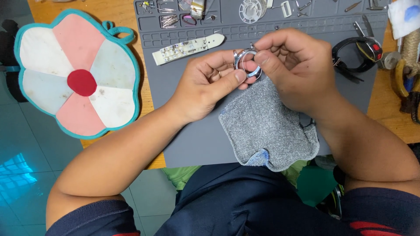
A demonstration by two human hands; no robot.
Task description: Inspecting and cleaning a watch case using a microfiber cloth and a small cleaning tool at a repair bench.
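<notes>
A round silver watch case (246,62) is pinched between both hands above a grey work mat (183,144). My left hand (209,85) grips its lower left edge with thumb and fingers. My right hand (292,65) holds its right side, thumb pressed on the rim. Just below the hands a grey knitted cloth (267,129) lies on the mat, its near edge hanging over the table's front.
A white watch strap (188,47) lies on the mat behind my left hand. Small parts and tools fill the mat's back trays (175,17). A black watch (356,53) sits at right. A flower-shaped pad (76,72) rests at the table's left.
</notes>
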